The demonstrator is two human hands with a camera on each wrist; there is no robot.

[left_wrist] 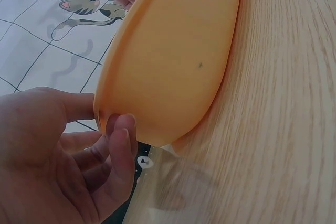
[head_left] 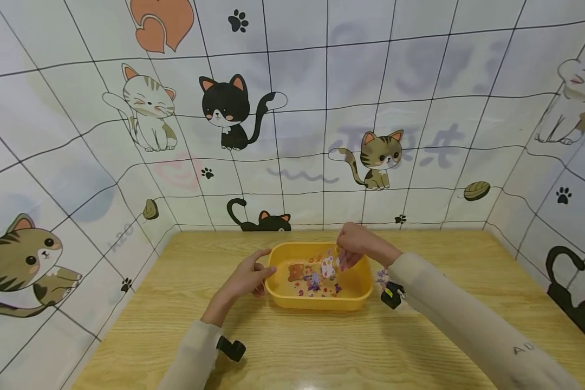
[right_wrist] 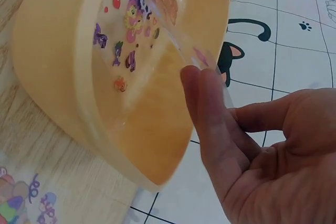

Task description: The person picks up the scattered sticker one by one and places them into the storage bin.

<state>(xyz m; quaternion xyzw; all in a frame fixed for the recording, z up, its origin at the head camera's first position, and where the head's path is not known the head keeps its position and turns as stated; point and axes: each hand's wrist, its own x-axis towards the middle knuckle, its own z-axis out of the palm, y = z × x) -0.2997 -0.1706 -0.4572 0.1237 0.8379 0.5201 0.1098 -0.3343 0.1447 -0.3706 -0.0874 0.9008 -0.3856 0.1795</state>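
Observation:
A yellow plastic basin (head_left: 317,303) stands on the table, with small colourful stickers (right_wrist: 126,22) scattered over its bottom. Among them are purple ponies and a brown bear (head_left: 296,272). My left hand (head_left: 246,275) holds the basin's left end, thumb at the rim and fingers against the outer wall, as the left wrist view shows. Over the basin's right part, my right hand (head_left: 357,245) pinches a thin clear plastic piece (right_wrist: 181,43) with a little pink print between thumb and fingers. A white figure with coloured spots (head_left: 327,267) appears just left of that hand.
Beside the basin, partly hidden under the right forearm, a clear sheet with colourful prints (right_wrist: 16,203) lies on the wooden table (head_left: 292,346). A cat-print tiled backdrop (head_left: 302,135) rises behind the table and at both sides. Each wrist carries a small black camera (head_left: 231,349).

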